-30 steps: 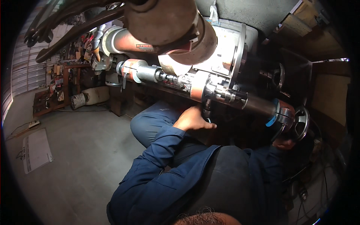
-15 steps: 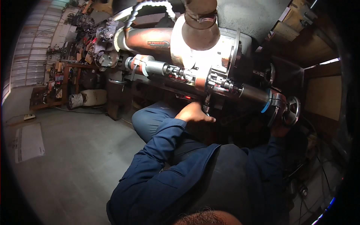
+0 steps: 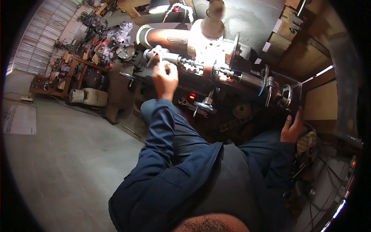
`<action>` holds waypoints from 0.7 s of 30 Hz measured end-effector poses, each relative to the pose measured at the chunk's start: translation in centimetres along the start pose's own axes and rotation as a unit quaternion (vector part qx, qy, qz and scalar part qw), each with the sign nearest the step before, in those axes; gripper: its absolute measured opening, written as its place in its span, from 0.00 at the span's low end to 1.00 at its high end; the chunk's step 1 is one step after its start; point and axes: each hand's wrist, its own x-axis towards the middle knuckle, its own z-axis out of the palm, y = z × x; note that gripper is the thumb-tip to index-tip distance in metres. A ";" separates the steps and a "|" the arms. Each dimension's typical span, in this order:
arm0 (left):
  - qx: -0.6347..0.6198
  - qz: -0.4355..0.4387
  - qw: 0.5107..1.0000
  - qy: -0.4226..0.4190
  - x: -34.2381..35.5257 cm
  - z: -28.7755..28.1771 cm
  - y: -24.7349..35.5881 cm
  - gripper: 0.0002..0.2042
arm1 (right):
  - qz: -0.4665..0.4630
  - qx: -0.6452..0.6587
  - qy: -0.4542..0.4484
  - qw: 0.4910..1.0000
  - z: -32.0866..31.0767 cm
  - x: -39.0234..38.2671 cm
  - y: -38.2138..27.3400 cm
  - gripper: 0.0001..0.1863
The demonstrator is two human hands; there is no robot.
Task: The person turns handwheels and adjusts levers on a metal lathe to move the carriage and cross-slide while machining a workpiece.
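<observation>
My left hand (image 3: 166,78) is raised in front of the left work head (image 3: 154,56) of a grinding machine, fingers curled together; what they may hold is hidden. Beside it, a shiny lobed steel shaft (image 3: 188,62) runs between the left head and the grey right-hand cylinder (image 3: 250,81). My right hand (image 3: 292,128) hovers below the small handwheel (image 3: 286,96) at the machine's right end, apart from it, thumb and fingers spread. Between my hands, lower down, a front handwheel (image 3: 205,107) with a crank handle stands free.
A large reddish cylinder (image 3: 164,40) and a brightly lit housing sit behind the shaft. A segmented coolant hose (image 3: 181,6) arches above. Metal engine parts (image 3: 123,34) crowd the back left. A tan-and-white canister (image 3: 91,97) lies on the floor. Cables run at lower right.
My left hand has left the front handwheel area and risen leftward to the left work head. My right hand has dropped away from the right-end handwheel and spread. The view has shifted.
</observation>
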 end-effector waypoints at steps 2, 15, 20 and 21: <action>0.057 0.147 0.983 0.090 4.8 -1.0 0.3 0.09 | 0.035 -0.109 -0.024 0.993 -1.2 -3.8 3.9 0.31; 0.098 0.190 0.962 0.169 10.6 2.1 -7.8 0.19 | 0.299 0.170 -0.096 0.934 -0.4 -12.9 1.6 0.40; 0.261 -0.017 0.962 -0.079 -10.4 -3.5 -9.2 0.26 | 0.314 0.015 -0.134 0.940 -1.1 -12.7 2.2 0.43; 0.434 -0.081 0.812 -0.380 -10.9 -6.6 -3.9 0.28 | 0.291 -0.026 -0.122 0.949 -0.5 -13.5 2.5 0.44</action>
